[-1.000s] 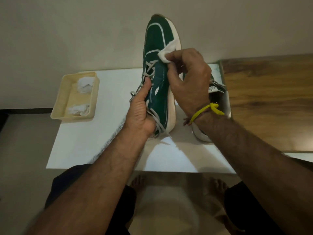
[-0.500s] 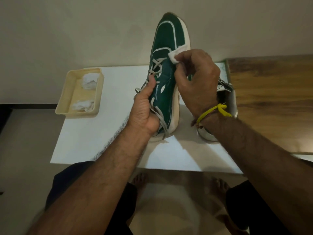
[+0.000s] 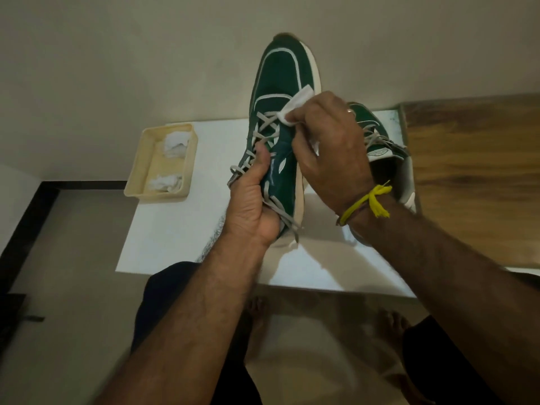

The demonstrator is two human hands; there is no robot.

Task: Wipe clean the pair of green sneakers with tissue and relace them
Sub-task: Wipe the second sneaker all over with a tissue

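Over the last second our right hand (image 3: 330, 153) has slid the tissue (image 3: 295, 108) from the sole edge inward, so it now rubs the green upper beside the top laces (image 3: 264, 133). We judge the wiping has moved from the rim to the side panel, and relacing is not yet begun. Our right fingers pinch the tissue; our left hand (image 3: 252, 200) grips the raised sneaker (image 3: 277, 80) at the heel end, thumb pressed on the laces. The second sneaker (image 3: 377, 141) sits on the white board (image 3: 181, 223), behind our right hand. The tray (image 3: 137, 182) at far left holds crumpled tissues. A tongue label shows, but we cannot read it.
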